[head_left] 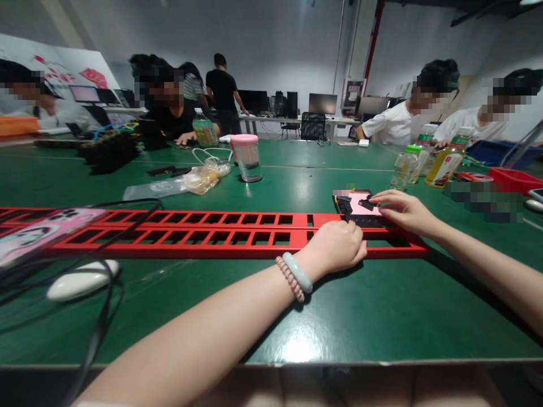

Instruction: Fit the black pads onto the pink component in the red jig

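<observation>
A long red slotted rack [220, 229] lies across the green table [382, 305]. My left hand [337, 246], with two bracelets on the wrist, rests on the rack's right part with its fingers curled; what is under them is hidden. My right hand [403, 210] reaches over a pink pad [360, 202] behind the rack, its fingertips on a small black piece [367, 204]. More black pieces [344, 207] lie on the pad's left side.
A pink-lidded clear cup [246, 157], plastic bags [186, 182] and drink bottles [443, 163] stand farther back. A phone [51, 226], a white mouse [82, 280] and black cables [97, 316] lie at left. Several people sit around the table.
</observation>
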Tool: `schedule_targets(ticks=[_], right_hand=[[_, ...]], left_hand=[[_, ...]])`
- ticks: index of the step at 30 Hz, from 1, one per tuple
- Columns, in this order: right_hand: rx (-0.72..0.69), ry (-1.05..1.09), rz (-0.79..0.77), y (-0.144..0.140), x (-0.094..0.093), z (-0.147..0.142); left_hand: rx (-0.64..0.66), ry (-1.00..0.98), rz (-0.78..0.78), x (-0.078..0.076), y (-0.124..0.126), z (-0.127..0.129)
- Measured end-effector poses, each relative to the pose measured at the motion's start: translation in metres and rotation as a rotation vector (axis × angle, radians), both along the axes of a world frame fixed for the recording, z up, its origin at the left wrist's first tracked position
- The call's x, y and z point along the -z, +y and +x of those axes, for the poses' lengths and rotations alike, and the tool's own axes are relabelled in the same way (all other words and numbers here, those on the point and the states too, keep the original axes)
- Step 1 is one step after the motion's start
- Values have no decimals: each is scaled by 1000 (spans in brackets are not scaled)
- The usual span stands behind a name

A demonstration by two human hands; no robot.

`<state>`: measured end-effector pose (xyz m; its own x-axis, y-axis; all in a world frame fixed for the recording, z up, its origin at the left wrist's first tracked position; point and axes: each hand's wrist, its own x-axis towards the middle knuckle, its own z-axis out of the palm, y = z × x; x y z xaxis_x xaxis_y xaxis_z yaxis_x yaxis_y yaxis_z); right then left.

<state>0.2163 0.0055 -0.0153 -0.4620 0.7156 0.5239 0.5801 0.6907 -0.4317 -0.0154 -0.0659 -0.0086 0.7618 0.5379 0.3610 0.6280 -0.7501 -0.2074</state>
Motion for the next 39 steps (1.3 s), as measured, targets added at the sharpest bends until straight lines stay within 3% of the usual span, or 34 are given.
schedule_targets(ticks=[5,10,25,32,39], right_hand=[[23,-302,95,37,-20,-20],[5,-597,36,61,-28,-49],[17,-785,61,77,-26,-68],[215,-667,173,53,-33,-54],[238,-208,187,-3,-40,-35]], left_hand=[[18,-19,-7,0,-2,-1],[21,-18,-23,0,-4,-2],[26,-17,-20,1,-5,-2],[26,-20,-43,1,-3,-2],[7,-11,-29,2,-1,-1]])
